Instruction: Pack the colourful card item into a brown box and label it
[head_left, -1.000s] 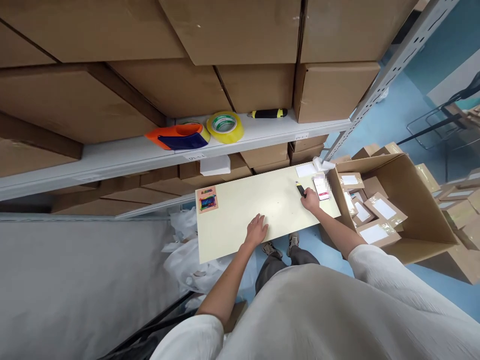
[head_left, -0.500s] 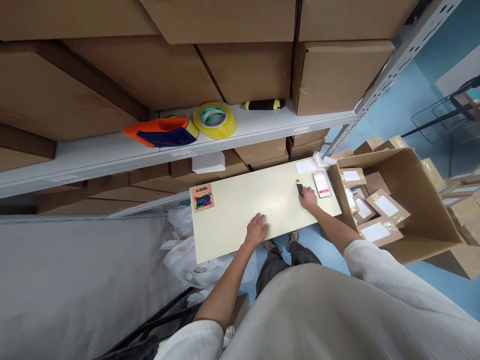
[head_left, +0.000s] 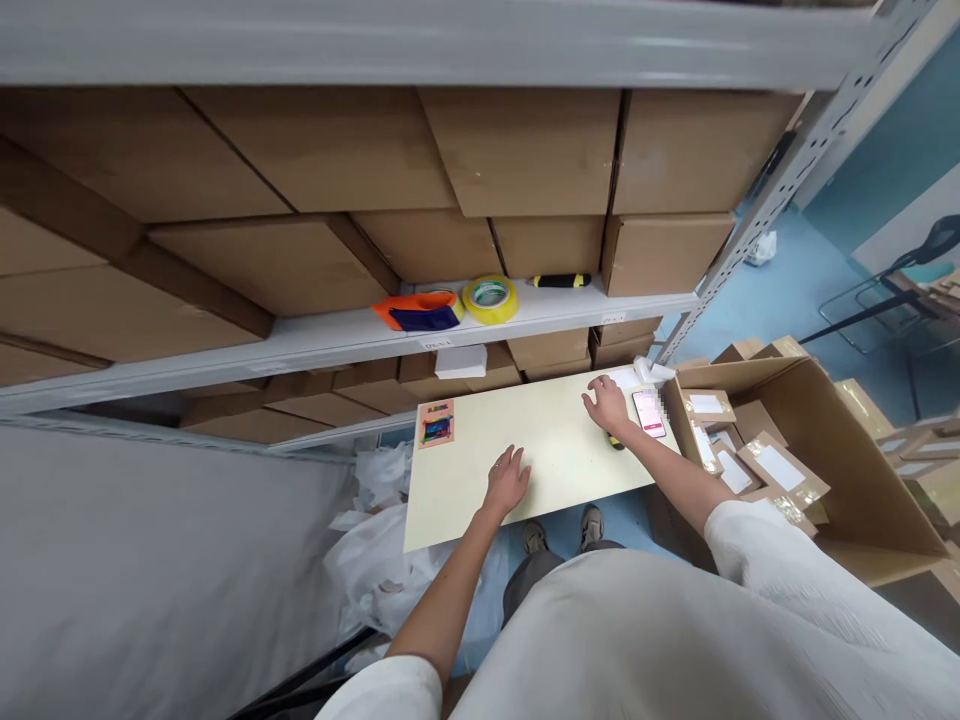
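My left hand point(head_left: 508, 484) hovers or rests, fingers spread, over the middle of the cream tabletop point(head_left: 465, 505), and holds nothing. Further right, my right hand point(head_left: 606, 404) is open above the board with its fingers apart. Mostly hidden beneath my right wrist lies a black-and-yellow utility knife point(head_left: 615, 442). Beside that forearm is a phone point(head_left: 649, 414) with a lit, partly blurred screen. White paper point(head_left: 622, 377) lies just beyond my right hand. At the board's left end sits a small orange printed card or packet point(head_left: 436, 424) with a dark, colourful picture.
On the shelf point(head_left: 559, 313) ahead are an orange-and-blue tape dispenser point(head_left: 420, 311), a yellow tape roll point(head_left: 490, 299) and another utility knife point(head_left: 561, 281). Cartons point(head_left: 517, 150) fill the shelves. A large open box point(head_left: 862, 450) of small labelled parcels stands right; white plastic bags point(head_left: 382, 560) lie left.
My right hand has left the utility knife and moved forward over the board, opening. My left hand's fingers have spread a little. The view has tilted up, showing more shelf.
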